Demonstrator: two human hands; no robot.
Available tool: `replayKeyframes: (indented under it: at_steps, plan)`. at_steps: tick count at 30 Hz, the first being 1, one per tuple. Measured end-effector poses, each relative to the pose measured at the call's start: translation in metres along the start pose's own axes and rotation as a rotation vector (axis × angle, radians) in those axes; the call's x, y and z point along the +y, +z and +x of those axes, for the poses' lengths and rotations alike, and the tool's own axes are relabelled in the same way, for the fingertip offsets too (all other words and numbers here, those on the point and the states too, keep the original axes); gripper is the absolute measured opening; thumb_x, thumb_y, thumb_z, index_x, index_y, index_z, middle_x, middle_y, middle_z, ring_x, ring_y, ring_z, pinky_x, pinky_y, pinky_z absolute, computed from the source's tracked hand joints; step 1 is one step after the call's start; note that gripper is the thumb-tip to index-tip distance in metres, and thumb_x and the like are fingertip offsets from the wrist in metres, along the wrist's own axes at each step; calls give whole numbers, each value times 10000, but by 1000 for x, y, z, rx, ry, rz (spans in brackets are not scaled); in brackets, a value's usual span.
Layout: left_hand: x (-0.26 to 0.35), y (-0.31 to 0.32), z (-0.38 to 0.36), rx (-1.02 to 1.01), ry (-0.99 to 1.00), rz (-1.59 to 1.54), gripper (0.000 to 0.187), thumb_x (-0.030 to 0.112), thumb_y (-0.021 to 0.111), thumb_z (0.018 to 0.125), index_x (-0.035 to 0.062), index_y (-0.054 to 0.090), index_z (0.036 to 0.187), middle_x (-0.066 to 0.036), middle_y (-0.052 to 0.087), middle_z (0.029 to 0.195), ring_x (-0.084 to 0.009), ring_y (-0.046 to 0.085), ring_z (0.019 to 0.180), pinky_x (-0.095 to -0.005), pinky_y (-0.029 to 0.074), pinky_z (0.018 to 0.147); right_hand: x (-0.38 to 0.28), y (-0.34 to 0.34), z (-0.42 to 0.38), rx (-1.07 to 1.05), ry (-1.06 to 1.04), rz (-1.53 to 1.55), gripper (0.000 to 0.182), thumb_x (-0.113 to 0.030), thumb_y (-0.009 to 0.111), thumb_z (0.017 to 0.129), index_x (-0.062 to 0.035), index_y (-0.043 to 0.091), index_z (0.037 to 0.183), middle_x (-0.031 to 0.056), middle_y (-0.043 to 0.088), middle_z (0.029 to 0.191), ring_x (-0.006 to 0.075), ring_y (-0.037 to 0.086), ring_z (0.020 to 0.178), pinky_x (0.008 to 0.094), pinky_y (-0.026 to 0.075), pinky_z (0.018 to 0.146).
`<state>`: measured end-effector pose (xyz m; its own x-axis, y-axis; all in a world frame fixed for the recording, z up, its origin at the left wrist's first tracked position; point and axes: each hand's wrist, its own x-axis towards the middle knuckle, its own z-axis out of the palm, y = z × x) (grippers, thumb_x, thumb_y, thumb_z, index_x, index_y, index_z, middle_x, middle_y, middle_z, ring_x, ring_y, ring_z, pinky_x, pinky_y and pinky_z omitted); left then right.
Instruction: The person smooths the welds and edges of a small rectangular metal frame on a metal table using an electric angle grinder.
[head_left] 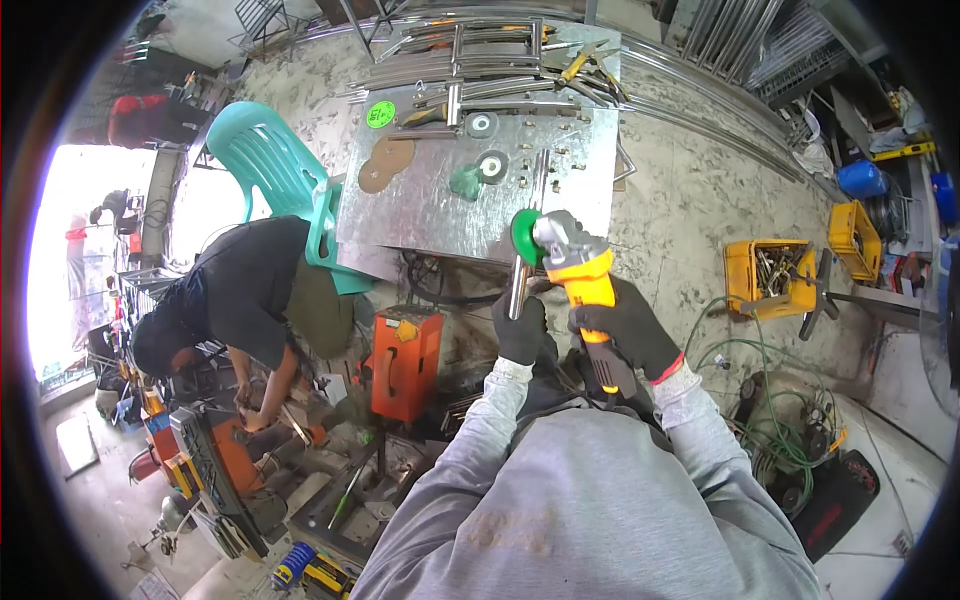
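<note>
My right hand [632, 328], in a black glove, is wrapped round the body of a yellow angle grinder [588, 287]. Its green disc [525, 238] lies against or right over a shiny metal tube [518, 292]. The near end of that tube is in my left hand [520, 328], also gloved and closed round it. From there the tube runs away over the edge of a sheet-metal worktable [425, 215]. Several small metal pieces [555, 160] lie beside its far end. Close by on the tabletop are a grinding disc [492, 167] and a green crumpled piece [465, 182].
A co-worker [240, 290] bends over tools at the left, near a teal plastic chair [262, 150]. An orange machine [406, 365] stands below the table. Metal tubes and pliers [578, 66] lie at the table's back. Yellow crates [770, 278] and green hose [775, 365] are at the right.
</note>
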<state>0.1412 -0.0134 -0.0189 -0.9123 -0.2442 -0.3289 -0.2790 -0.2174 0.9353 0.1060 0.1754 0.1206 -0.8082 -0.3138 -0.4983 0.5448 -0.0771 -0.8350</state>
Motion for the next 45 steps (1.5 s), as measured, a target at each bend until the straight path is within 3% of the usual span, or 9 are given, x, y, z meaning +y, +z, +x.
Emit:
replayKeyframes:
  at_steps: [4, 17, 20, 32, 36, 40, 42, 44, 45]
  plan:
    - [-3, 2, 1, 47, 92, 16, 115, -11, 602, 951, -16, 716, 957, 25, 628, 723, -64, 557, 600, -278, 434, 546, 8, 9, -14, -1, 11, -8, 395, -185, 782, 911, -13, 668, 1248, 67, 732, 968, 165, 737, 841, 335, 603, 776]
    - [-3, -4, 3, -50, -44, 91, 263, -36, 577, 959, -31, 771, 1137, -17, 733, 920, -87, 656, 761, -266, 512, 652, 0, 2, -4, -37, 179, 330, 498, -300, 806, 906, -10, 648, 1279, 84, 727, 1030, 177, 731, 847, 353, 627, 769]
    - [-17, -3, 9, 17, 212, 87, 252, -35, 576, 962, -21, 773, 1120, -17, 743, 940, -85, 667, 779, -264, 519, 663, 6, -3, -3, -72, 161, 407, 466, -279, 801, 916, -15, 654, 1271, 89, 732, 1028, 180, 733, 852, 356, 628, 780]
    - [6, 3, 0, 13, 68, 90, 276, -4, 602, 946, 4, 809, 1128, 26, 638, 708, -74, 579, 574, -278, 434, 524, -16, 0, -10, 0, 26, -80, 400, -181, 793, 890, 9, 682, 1225, 61, 733, 977, 155, 722, 824, 330, 597, 770]
    - [-24, -4, 16, 17, 499, 364, 237, 19, 620, 951, 19, 820, 1079, -24, 662, 687, -142, 604, 553, -333, 468, 540, -24, 12, -24, 2, 0, -253, 453, -199, 817, 885, -8, 708, 1281, 53, 751, 1051, 144, 700, 898, 326, 569, 821]
    - [29, 5, -3, -45, 156, 377, 280, 2, 633, 878, 3, 818, 1088, -139, 750, 791, -337, 723, 692, -432, 550, 651, -38, 7, -11, 96, 0, -335, 411, -176, 809, 890, -11, 708, 1252, 48, 738, 1009, 135, 693, 857, 325, 565, 776]
    - [-8, -1, 12, 3, 417, 462, 332, -20, 638, 843, -14, 808, 1128, -152, 766, 815, -372, 755, 771, -460, 582, 740, -41, 3, -12, 97, 14, -266, 387, -161, 796, 892, -12, 706, 1238, 45, 731, 994, 129, 687, 824, 322, 562, 743]
    - [-11, -1, 11, 9, 415, 551, 348, -35, 645, 818, -29, 794, 1132, -227, 805, 1014, -416, 779, 1052, -467, 592, 895, -27, 3, -20, 97, 5, -304, 397, -159, 795, 881, -12, 703, 1238, 50, 731, 987, 128, 688, 810, 323, 565, 731]
    - [23, 3, 6, -115, 70, 698, 331, -56, 628, 786, -50, 769, 1086, -295, 757, 1284, -419, 683, 1342, -450, 571, 1008, -27, 7, -26, 86, -11, -356, 406, -163, 799, 876, -12, 703, 1240, 50, 730, 981, 129, 688, 813, 323, 565, 738]
